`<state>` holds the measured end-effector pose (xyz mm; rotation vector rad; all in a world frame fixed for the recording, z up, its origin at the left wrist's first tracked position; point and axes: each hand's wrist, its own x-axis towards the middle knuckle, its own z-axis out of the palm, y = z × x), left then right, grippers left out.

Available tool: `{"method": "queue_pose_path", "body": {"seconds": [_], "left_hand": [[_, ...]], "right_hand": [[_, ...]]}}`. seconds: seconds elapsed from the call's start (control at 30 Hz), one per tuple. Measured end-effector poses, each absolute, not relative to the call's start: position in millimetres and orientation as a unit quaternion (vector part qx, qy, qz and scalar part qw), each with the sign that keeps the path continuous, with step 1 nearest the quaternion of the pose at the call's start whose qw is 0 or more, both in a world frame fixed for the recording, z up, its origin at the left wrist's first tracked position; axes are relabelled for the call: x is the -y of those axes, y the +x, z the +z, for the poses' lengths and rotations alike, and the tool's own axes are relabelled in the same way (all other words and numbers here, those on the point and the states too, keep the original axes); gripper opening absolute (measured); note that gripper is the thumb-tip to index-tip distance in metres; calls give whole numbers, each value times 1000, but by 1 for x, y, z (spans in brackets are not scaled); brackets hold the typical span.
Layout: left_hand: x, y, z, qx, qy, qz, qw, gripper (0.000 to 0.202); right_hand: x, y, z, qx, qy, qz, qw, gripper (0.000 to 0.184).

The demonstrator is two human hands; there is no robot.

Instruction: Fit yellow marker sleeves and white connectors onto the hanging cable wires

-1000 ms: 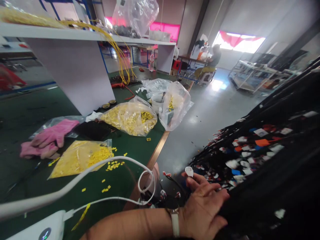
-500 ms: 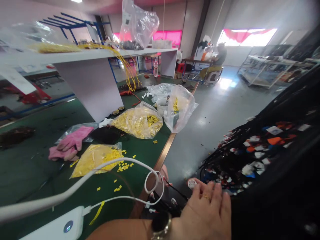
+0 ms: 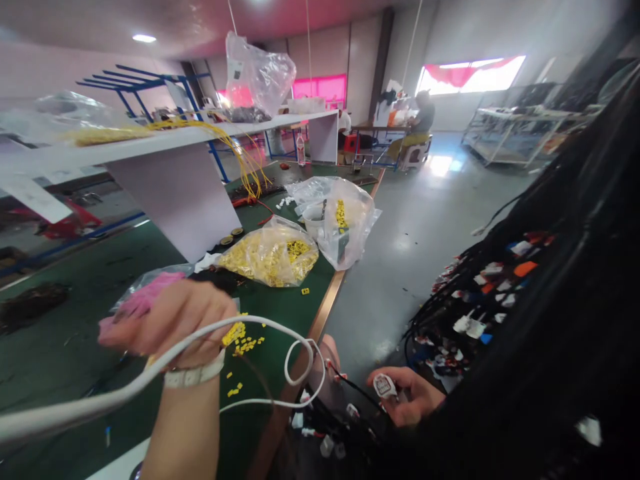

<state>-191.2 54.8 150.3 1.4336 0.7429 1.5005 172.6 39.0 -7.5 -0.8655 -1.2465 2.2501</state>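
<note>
My right hand (image 3: 411, 400) is low at the table's edge and pinches a small white connector (image 3: 385, 385) on a thin black wire. It sits beside a big bundle of black wires with coloured connectors (image 3: 480, 300). My left hand (image 3: 173, 320), with a pale wristband, hovers over the green table (image 3: 75, 320), back of the hand up and smeared by motion. It is just above scattered yellow pieces (image 3: 243, 337) and next to pink gloves (image 3: 145, 300). A white cable (image 3: 260, 323) loops in front of the left wrist.
A bag of yellow parts (image 3: 270, 257) and a clear bag with a white cup (image 3: 340, 220) lie near the table's brass edge (image 3: 320, 320). A white shelf (image 3: 175, 180) stands over the table. A person (image 3: 423, 117) sits far back. Grey floor lies right.
My left hand has left the wire bundle and swung up and left over the table. My right hand has come into view holding the white connector. The view has tilted up.
</note>
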Motion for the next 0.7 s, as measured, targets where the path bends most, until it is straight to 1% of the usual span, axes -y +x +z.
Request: {"method": "queue_pose_path", "body": {"seconds": [0.07, 0.1, 0.13, 0.17, 0.2, 0.23, 0.37, 0.47, 0.6, 0.7], "left_hand": [[-78, -187, 144, -343, 565, 618, 426, 30], [-89, -182, 137, -417, 579, 593, 373, 23], [-100, -175, 128, -507, 606, 535, 299, 19], [-109, -167, 118, -578, 650, 448, 205, 17], [-117, -159, 106, -612, 695, 356, 125, 18], [-123, -151, 94, -612, 716, 317, 106, 19], [-137, -134, 56, -585, 770, 234, 104, 28], [-138, -133, 39, -595, 776, 185, 97, 28], [-135, -139, 38, -616, 770, 137, 93, 27], [-130, -145, 56, -634, 757, 126, 96, 29]], "right_hand": [[-44, 172, -13, 450, -275, 829, 186, 80], [-45, 172, -15, 453, -264, 832, 180, 87], [-46, 172, -17, 455, -259, 833, 180, 94], [-47, 172, -17, 455, -257, 834, 179, 100], [-47, 172, -17, 453, -257, 835, 180, 103], [-46, 172, -15, 448, -261, 835, 182, 104], [-43, 173, -5, 441, -286, 831, 181, 95], [-40, 173, 0, 438, -303, 826, 183, 91], [-40, 174, -1, 435, -306, 827, 185, 87], [-41, 175, -2, 438, -294, 829, 188, 84]]}}
